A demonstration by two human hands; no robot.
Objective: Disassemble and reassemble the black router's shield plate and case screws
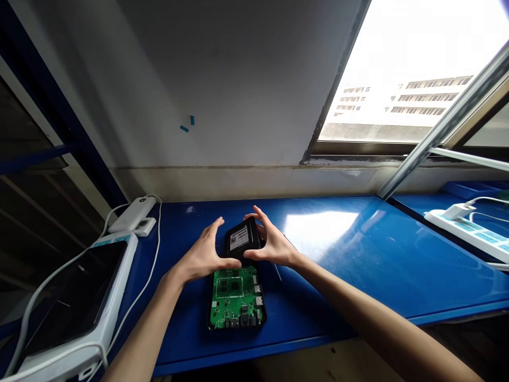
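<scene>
A black case part (242, 237) with a white printed label is tilted above the far end of a green circuit board (234, 297). The board lies in a black shell on the blue table. My right hand (272, 241) has its fingers around the right side of the labelled part, thumb along its near edge. My left hand (204, 252) is at the left of the part, with thumb and fingers spread and nothing between them. A thin dark and light object, partly hidden, shows beneath my right hand.
A white power strip bearing a dark-screened phone (79, 297) lies at the left, with cables and a white power bank (133, 214) behind it. Another power strip (471, 231) is at the far right, beyond a metal post (433, 130).
</scene>
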